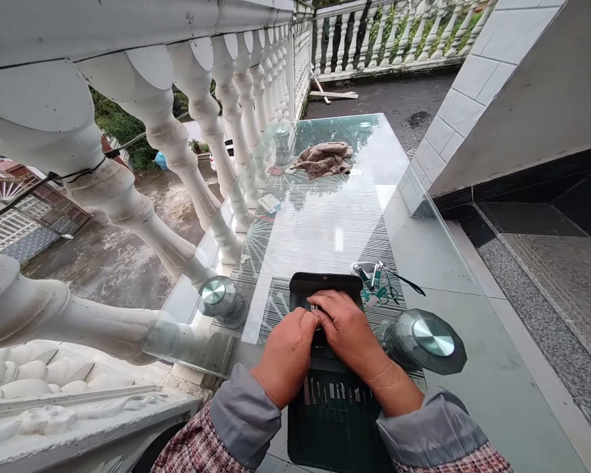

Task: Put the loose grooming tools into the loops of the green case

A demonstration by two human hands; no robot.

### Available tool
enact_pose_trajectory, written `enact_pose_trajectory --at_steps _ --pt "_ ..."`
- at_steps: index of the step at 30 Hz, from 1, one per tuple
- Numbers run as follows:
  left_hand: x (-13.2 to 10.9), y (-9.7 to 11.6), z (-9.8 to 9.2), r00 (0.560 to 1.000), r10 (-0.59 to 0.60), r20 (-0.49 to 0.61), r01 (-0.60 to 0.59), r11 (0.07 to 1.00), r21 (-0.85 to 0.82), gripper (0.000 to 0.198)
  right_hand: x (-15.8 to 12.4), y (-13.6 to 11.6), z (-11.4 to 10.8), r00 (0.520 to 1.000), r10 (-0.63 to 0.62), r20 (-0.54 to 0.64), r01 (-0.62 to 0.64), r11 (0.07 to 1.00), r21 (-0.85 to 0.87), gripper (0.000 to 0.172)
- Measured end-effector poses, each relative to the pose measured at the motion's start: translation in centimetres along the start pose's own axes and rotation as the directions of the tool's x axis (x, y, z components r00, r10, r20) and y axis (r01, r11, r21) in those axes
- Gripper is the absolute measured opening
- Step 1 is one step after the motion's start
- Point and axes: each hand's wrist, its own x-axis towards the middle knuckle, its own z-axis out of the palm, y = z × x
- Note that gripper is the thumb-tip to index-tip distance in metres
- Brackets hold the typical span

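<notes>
A dark folding case (329,437) lies opened out on the glass table, its lower flap towards me. Slim metal grooming tools (339,393) stand in a row in its slots. Over the case's upper part, my left hand (288,358) is closed, thumb and fingers pinched together. Against it, my right hand (349,335) is closed too, its fingers bent over the same spot. A bit of metal shows between the fingertips, but what they hold is mostly hidden. Right of the case is a small heap of shiny metal items (372,272) with green cords and a black strap.
The glass tabletop (438,282) rests on faceted legs with metal caps (431,334). A crumpled brown cloth (324,159) and a small box (270,203) are farther back. White balusters (162,131) run along the left; stone steps (561,276) are at right.
</notes>
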Motion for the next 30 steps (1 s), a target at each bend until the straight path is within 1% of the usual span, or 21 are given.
enact_pose_trajectory --at_steps 4,7,15,25,28,30 --pt "-0.01 -0.07 0.02 1.0 0.002 0.003 -0.002 1.0 0.002 0.018 0.0 -0.05 -0.15 1.0 0.014 0.001 -0.014 1.0 0.016 0.021" --pt "0.05 -0.06 -0.06 1.0 0.001 0.023 -0.001 1.0 -0.001 0.018 0.08 0.01 -0.24 0.999 0.048 -0.018 -0.048 0.998 0.033 0.023" --pt "0.09 0.14 -0.5 0.999 -0.006 0.049 0.005 1.0 0.002 0.019 0.19 0.03 -0.46 0.989 0.143 -0.022 -0.141 0.987 0.083 0.027" --pt "0.1 0.09 -0.41 0.998 -0.02 0.06 0.02 1.0 -0.007 0.021 0.01 -0.19 -0.43 0.994 0.111 -0.009 -0.111 0.994 -0.016 0.028" --pt "0.1 0.17 -0.45 0.998 -0.017 0.06 0.017 1.0 0.005 0.02 -0.03 -0.09 -0.45 0.994 0.103 -0.026 -0.103 0.995 -0.002 0.027" --pt "0.08 0.24 -0.49 0.998 -0.014 0.063 0.013 1.0 0.018 0.019 0.03 -0.04 -0.66 0.994 0.095 -0.057 -0.094 0.995 0.025 0.027"
